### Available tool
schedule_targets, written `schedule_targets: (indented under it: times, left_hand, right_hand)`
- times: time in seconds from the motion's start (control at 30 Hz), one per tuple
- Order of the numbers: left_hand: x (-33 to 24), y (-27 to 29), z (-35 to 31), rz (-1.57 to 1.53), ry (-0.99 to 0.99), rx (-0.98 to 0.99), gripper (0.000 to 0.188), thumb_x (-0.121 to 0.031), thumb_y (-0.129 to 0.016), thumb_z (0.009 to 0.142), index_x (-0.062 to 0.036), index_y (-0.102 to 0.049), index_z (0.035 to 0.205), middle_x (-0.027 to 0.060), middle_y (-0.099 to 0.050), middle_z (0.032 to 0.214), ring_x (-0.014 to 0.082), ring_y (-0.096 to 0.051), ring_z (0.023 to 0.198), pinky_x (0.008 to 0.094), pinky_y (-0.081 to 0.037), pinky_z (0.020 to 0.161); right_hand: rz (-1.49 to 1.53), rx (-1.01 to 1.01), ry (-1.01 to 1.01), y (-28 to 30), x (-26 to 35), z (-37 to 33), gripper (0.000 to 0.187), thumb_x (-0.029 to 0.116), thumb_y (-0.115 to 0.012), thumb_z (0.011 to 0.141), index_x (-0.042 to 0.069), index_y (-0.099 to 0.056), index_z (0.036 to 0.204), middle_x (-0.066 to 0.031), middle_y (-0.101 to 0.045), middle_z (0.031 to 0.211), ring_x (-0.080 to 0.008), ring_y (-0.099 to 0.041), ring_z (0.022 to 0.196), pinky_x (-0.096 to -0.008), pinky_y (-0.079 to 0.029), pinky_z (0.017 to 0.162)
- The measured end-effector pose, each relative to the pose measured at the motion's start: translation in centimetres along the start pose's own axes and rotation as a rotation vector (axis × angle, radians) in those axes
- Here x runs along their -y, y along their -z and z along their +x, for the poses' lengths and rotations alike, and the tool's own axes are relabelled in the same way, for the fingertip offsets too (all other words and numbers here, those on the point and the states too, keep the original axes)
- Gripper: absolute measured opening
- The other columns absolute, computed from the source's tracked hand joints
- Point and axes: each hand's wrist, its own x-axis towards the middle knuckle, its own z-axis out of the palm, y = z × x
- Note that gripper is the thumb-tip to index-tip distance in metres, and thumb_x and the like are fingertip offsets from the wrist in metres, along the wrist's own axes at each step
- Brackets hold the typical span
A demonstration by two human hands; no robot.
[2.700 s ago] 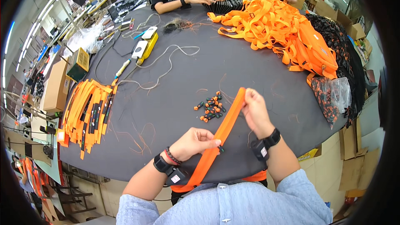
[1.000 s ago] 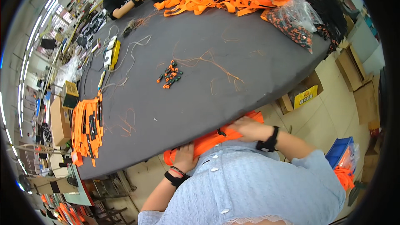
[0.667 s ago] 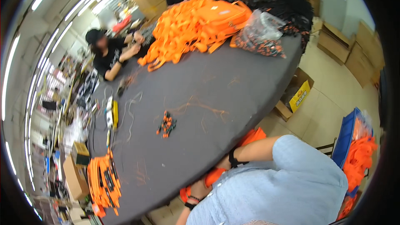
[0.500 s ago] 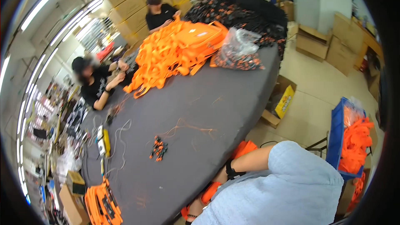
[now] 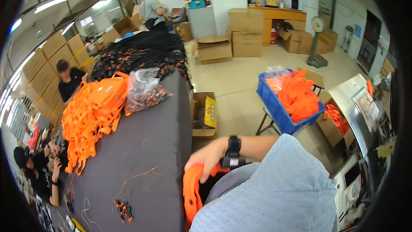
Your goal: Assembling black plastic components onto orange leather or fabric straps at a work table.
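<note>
My right hand (image 5: 209, 158) is closed over a bundle of bright orange straps (image 5: 192, 191) beside the near edge of the grey table (image 5: 148, 159). The straps hang in a folded loop, with a small dark spot on them. A black band and a small dark device circle the right wrist. My left hand is out of sight, below the picture or behind my light blue sleeve. Closest on the tabletop lie a small pile of black-and-orange pieces (image 5: 124, 211) and some loose orange threads (image 5: 136, 178).
A heap of orange straps (image 5: 83, 122), a clear bag of small parts (image 5: 146, 96) and a black heap (image 5: 141, 51) cover the table's far part. Right stands a blue crate (image 5: 274, 107) of orange strips. Cartons (image 5: 214, 50) sit on the floor. Two co-workers (image 5: 68, 81) are at left, another (image 5: 152, 10) behind.
My view has swung to the right, bringing the blue crate and back room further in. The right hand now shows over the orange straps; the other wrist, with a dark bracelet, has left the picture.
</note>
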Motion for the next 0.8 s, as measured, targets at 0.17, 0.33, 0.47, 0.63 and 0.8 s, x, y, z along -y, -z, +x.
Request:
schedule_targets:
  times: [0.17,0.33,0.47,0.63,0.8]
  left_hand:
    - [-0.7,0.7,0.6,-0.053,-0.038,0.052,0.048,-0.018,-0.058,0.083,0.0001,-0.052,0.127,0.0217,-0.058,0.119,0.0354,-0.056,0.109,0.0433,-0.044,0.095]
    - [-1.9,1.1,1.0,-0.097,-0.024,0.084,0.045,-0.016,-0.057,0.085,0.0008,-0.052,0.127,0.0211,-0.057,0.121,0.0339,-0.055,0.110,0.0422,-0.044,0.096]
    - [-3.4,1.7,1.5,-0.128,0.033,0.114,0.044,-0.014,-0.056,0.087,0.0014,-0.051,0.127,0.0206,-0.056,0.123,0.0328,-0.055,0.112,0.0413,-0.043,0.097]
    - [-5.7,2.6,2.1,-0.178,0.114,0.171,0.042,-0.013,-0.055,0.089,0.0021,-0.051,0.127,0.0200,-0.055,0.125,0.0313,-0.054,0.113,0.0403,-0.042,0.099]
    - [-7.9,4.3,1.5,-0.276,0.223,0.241,0.039,-0.011,-0.054,0.090,0.0028,-0.051,0.127,0.0194,-0.054,0.127,0.0298,-0.053,0.115,0.0392,-0.042,0.100]
  right_hand:
    - [-0.190,-0.561,-0.155,5.8,3.4,-12.1,0.036,0.013,-0.074,0.079,0.003,-0.062,0.111,-0.0021,-0.066,0.100,-0.0110,-0.059,0.092,-0.0285,-0.048,0.082]
    - [-0.552,-1.040,-0.479,10.9,12.2,-27.6,0.040,0.021,-0.075,0.080,0.004,-0.061,0.113,-0.0010,-0.064,0.098,-0.0115,-0.056,0.090,-0.0285,-0.047,0.084]
    - [-0.920,-1.272,-0.675,12.3,17.9,-36.1,0.034,0.017,-0.074,0.079,0.001,-0.060,0.105,-0.0031,-0.064,0.094,-0.0108,-0.056,0.088,-0.0285,-0.047,0.081]
    - [-1.637,-1.471,-1.061,13.6,13.2,-44.7,0.047,0.019,-0.075,0.072,0.004,-0.056,0.113,-0.0168,-0.067,0.094,-0.0322,-0.065,0.092,-0.0425,-0.049,0.081]
    - [-1.512,-1.329,-1.589,12.2,-6.6,-51.8,0.028,0.017,-0.059,0.079,0.009,-0.061,0.106,-0.0160,-0.067,0.097,-0.0309,-0.065,0.093,-0.0472,-0.048,0.083]
